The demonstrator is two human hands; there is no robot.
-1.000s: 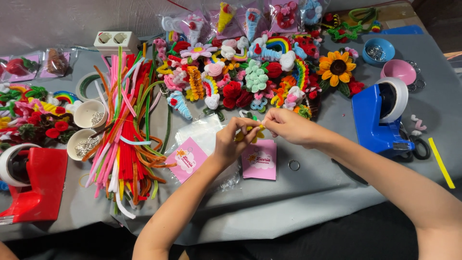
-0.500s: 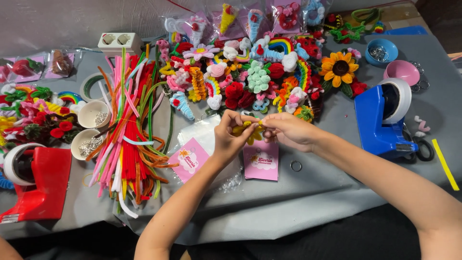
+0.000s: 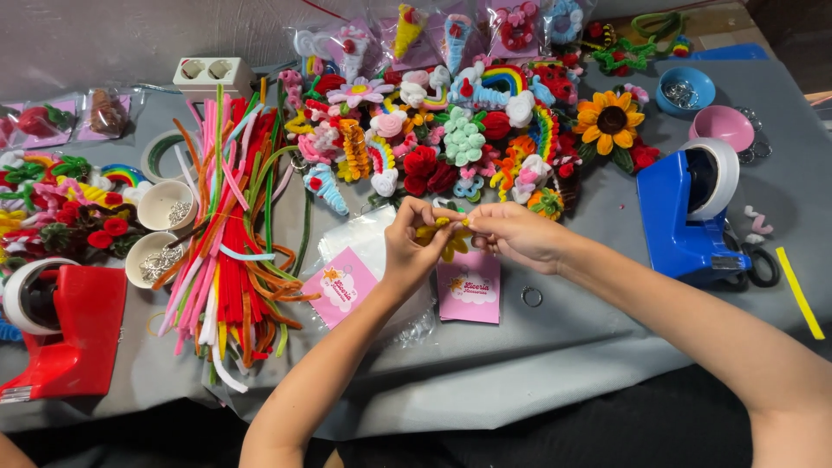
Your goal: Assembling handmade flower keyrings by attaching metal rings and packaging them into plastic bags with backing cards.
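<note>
Here, the left hand [image 3: 414, 247] and right hand [image 3: 517, 234] pinch a small yellow pipe-cleaner piece [image 3: 446, 238] between fingertips above the pink cards [image 3: 469, 293] on the grey table [image 3: 607, 347], work best done with short, tight twists.

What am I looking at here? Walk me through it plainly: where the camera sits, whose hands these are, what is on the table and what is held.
There is no machine. One camera sits on a person's head and looks down at their two bare hands over a grey table. The left hand and the right hand meet in the middle and pinch a small yellow pipe-cleaner piece between them. Below it lie two pink cards. To the left is a heap of coloured pipe cleaners and a red tape dispenser; to the right, a blue tape dispenser. Behind the hands lie finished pipe-cleaner figures, among them a sunflower.
</note>
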